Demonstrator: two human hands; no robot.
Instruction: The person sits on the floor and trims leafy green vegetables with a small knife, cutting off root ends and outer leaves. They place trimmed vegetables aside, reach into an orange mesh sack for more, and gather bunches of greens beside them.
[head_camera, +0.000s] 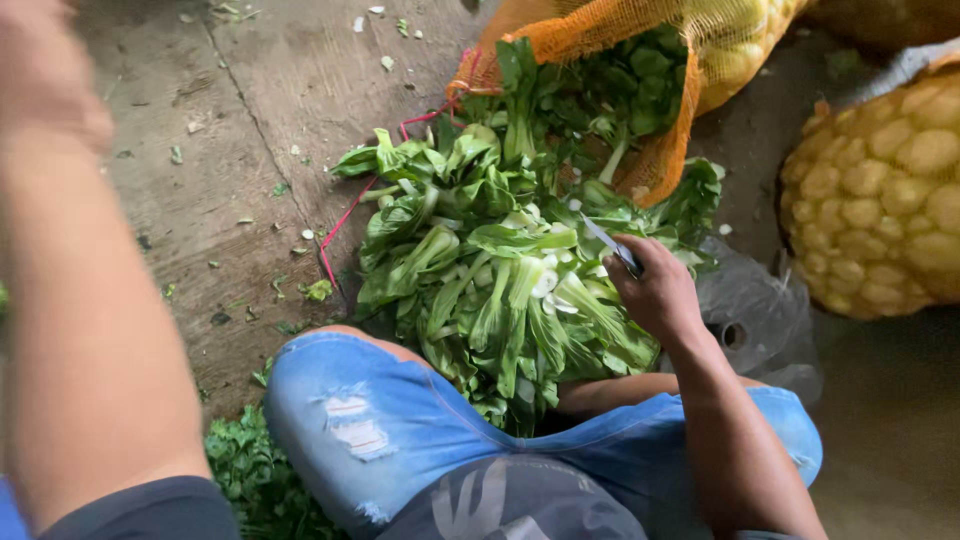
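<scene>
Blurred at the frame's left edge, the left hand (45, 75) is raised, its grip impossible to tell, well apart from the leafy greens (490, 270) heaped mid-frame. Right hand (655, 290) is clenched round a knife (612, 245) just above the leaves. Its blade could, I judge, nick the denim-clad knee (370, 420) nearby.

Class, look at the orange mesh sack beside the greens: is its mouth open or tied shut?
Open. The orange mesh sack gapes at its mouth, and leafy greens spill from it onto the concrete floor.
</scene>
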